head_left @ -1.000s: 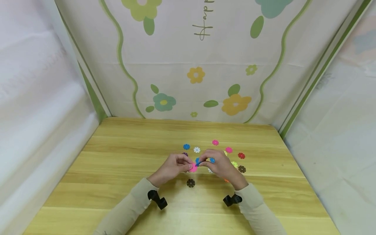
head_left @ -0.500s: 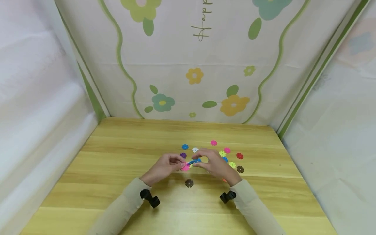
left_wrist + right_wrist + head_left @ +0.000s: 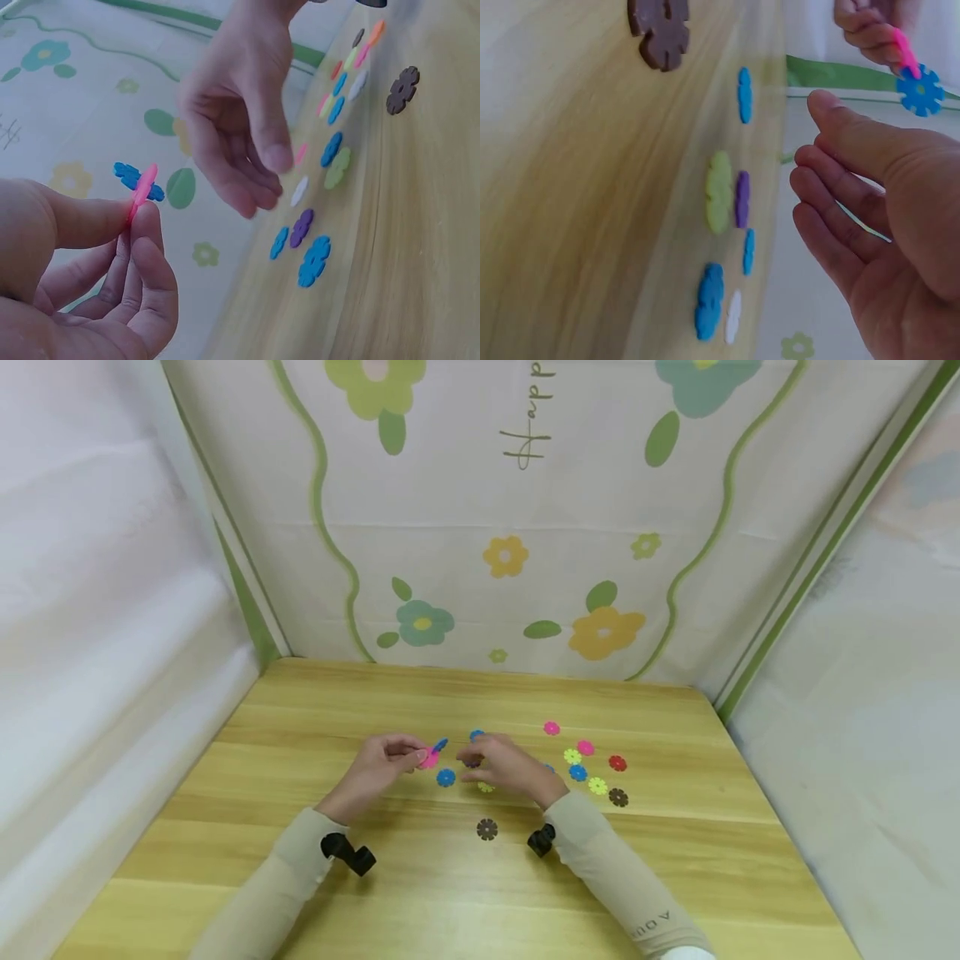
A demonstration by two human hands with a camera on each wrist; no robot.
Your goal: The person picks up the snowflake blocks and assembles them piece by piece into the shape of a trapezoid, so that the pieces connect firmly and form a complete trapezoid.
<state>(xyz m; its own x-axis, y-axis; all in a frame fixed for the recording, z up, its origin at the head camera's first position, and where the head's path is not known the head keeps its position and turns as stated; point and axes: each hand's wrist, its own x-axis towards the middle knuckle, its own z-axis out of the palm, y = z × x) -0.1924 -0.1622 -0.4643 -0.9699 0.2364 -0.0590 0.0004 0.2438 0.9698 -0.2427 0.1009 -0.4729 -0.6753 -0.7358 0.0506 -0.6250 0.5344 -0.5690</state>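
My left hand (image 3: 380, 770) pinches a pink flower-shaped disc (image 3: 144, 187) between thumb and fingertips. Slotted crosswise into that disc is a blue flower disc (image 3: 921, 91), and the pair is held up off the table. To the right, my right hand (image 3: 513, 768) hovers above scattered discs with nothing in it, fingers relaxed and thumb apart. Below and between the hands lies a loose blue disc (image 3: 446, 777). Near the right fingertips are a purple disc (image 3: 301, 228) and a yellow-green disc (image 3: 337, 168), both partly covered by that hand in the head view.
A brown disc (image 3: 487, 829) lies nearer the front of the wooden table (image 3: 300, 710). Several more discs spread to the right, among them a red one (image 3: 617, 763) and a pink one (image 3: 551, 728). White flowered cloth (image 3: 442, 527) encloses the back and sides.
My right hand has let go of the blue disc, leaving it joined to the pink one. The left hand has drawn left with both, and the right hand has also shifted left.
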